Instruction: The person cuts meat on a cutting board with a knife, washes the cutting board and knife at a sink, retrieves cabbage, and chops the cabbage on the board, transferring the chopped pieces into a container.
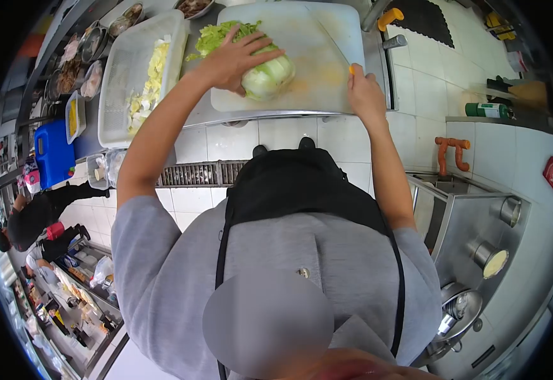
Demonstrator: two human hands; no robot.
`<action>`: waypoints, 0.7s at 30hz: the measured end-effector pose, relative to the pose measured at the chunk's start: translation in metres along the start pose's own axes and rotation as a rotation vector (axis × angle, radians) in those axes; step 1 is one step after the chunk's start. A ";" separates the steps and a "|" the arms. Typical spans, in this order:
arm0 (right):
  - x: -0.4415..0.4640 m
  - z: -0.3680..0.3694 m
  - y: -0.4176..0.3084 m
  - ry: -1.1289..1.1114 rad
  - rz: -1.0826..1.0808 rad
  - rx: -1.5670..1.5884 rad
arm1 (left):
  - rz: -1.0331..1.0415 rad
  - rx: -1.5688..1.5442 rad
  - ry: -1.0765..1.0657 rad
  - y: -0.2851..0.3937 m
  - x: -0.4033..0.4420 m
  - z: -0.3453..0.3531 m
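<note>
The person's left hand [235, 63] lies over a head of napa cabbage [270, 79], its fingers spread and fairly straight across the top, the thumb toward the near-left side; the palm covers the cabbage rather than closing round it. The cabbage sits on the left half of a white cutting board [324, 82], pale base toward the near right and frilly green leaves toward the far left (a few spill past the fingers).

At the board's right edge, the right hand [366, 94] is curled closed around the orange handle of a knife [332, 40]. The thin blade slants over the board toward the far left, well apart from the cabbage; whether it touches the surface cannot be told.

To the left of the board stands a white plastic tray [117, 76] holding cut pale-yellow leaf pieces [151, 85], mostly along its right side. Farther left are a small white container [74, 130] with something yellow inside and a blue jerrycan [55, 155].
</note>
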State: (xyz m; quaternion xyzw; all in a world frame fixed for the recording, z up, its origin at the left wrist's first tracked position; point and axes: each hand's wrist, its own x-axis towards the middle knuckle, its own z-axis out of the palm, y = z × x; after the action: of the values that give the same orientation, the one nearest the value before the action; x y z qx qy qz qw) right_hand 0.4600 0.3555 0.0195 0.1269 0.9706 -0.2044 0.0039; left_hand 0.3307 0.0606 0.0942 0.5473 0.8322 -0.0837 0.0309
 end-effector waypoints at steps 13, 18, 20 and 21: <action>-0.004 -0.021 -0.021 -0.318 0.232 0.341 | -0.633 -0.082 -0.039 0.008 0.052 0.011; -0.058 -0.027 -0.027 -0.116 -0.023 0.241 | -0.532 -0.128 0.012 0.002 0.044 0.022; -0.076 -0.045 -0.047 -0.129 -0.027 0.253 | -0.548 -0.113 -0.017 0.003 0.046 0.021; -0.082 -0.050 -0.055 -0.147 -0.023 0.245 | -0.557 -0.090 -0.043 0.004 0.047 0.020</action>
State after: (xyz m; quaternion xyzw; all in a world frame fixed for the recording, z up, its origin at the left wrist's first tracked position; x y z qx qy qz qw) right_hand 0.5279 0.3066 0.0922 0.0997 0.9369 -0.3302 0.0570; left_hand 0.3149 0.1011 0.0676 0.2938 0.9525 -0.0635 0.0490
